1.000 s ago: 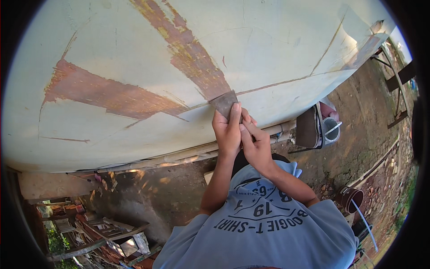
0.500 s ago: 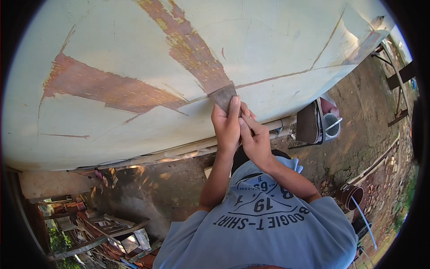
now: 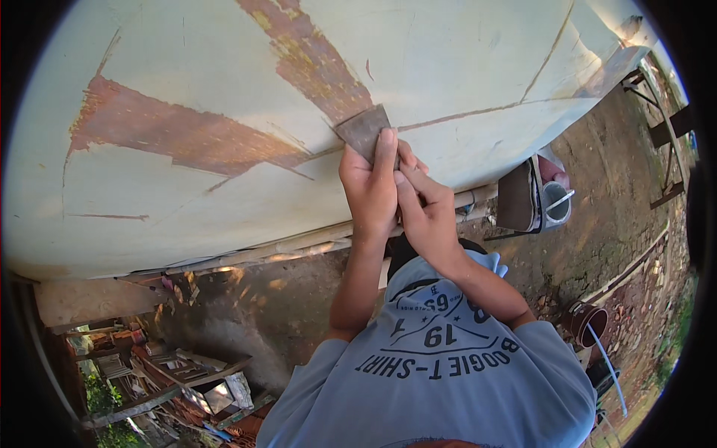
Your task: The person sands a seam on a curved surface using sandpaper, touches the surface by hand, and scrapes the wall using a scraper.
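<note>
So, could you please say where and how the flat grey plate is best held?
Probably by the near end of the flat grey plate, coming from below in the picture: its wide far edge lies toward the upper brown strip, and the left hand grips there, thumb on top.

Flat plate (image 3: 363,130): dull grey-brown, mottled. Curved panel (image 3: 216,56): pale greenish-white, crossed by thin brown lines. Upper patch (image 3: 317,71) on same: reddish-brown, flecked mustard-yellow. Left patch (image 3: 160,127): reddish-brown, yellowish at edges, finely streaked. T-shirt (image 3: 433,399): light blue, printed in black with lettering, lines and small stars. Bucket (image 3: 579,317), lower right: dark reddish-brown. Slim rod (image 3: 609,366): pale blue. Ground (image 3: 597,172): earthy brown. Foliage (image 3: 102,396), lower left: green.
</note>
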Available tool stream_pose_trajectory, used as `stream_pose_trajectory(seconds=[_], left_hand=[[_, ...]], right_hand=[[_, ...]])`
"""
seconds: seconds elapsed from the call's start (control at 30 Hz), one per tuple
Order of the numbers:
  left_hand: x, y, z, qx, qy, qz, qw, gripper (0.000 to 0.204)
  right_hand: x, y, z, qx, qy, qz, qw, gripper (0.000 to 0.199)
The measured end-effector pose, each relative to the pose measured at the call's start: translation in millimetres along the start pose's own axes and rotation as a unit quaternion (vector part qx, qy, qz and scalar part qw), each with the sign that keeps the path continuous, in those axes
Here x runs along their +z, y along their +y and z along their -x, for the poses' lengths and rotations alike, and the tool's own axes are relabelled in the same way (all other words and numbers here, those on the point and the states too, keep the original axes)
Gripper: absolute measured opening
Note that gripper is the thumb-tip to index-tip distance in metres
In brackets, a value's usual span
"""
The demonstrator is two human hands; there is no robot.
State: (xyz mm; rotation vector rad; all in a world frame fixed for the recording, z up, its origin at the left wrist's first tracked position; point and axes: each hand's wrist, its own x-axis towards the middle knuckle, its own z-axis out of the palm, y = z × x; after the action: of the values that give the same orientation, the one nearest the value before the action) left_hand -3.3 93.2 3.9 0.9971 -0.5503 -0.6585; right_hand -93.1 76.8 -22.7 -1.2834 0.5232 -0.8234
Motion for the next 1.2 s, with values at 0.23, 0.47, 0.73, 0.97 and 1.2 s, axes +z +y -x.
stream_pose_trajectory(seconds=[0.23,0.47,0.73,0.97,1.2], left_hand=[[-7,-18,11,-0.023,0.028,0.015,0.999,0.011],[-10,-19,8,-0.005,0.017,0.011,1.0,0.011],[-8,-9,9,-0.001,0.001,0.017,1.0,0.014],[3,17,6,-0.002,-0.005,-0.001,1.0,0.014],[-3,-4,5,-0.005,0.008,-0.007,1.0,0.014]], right_hand=[[-1,20,10,-0.003,0.021,0.035,0.999,0.024],[-1,15,8,0.028,0.01,0.024,0.999,0.025],[2,1,12,0.033,-0.002,0.01,0.999,0.028],[8,-19,7,-0.019,-0.001,0.025,1.0,0.03],[2,2,5,-0.012,0.015,0.015,1.0,0.029]])
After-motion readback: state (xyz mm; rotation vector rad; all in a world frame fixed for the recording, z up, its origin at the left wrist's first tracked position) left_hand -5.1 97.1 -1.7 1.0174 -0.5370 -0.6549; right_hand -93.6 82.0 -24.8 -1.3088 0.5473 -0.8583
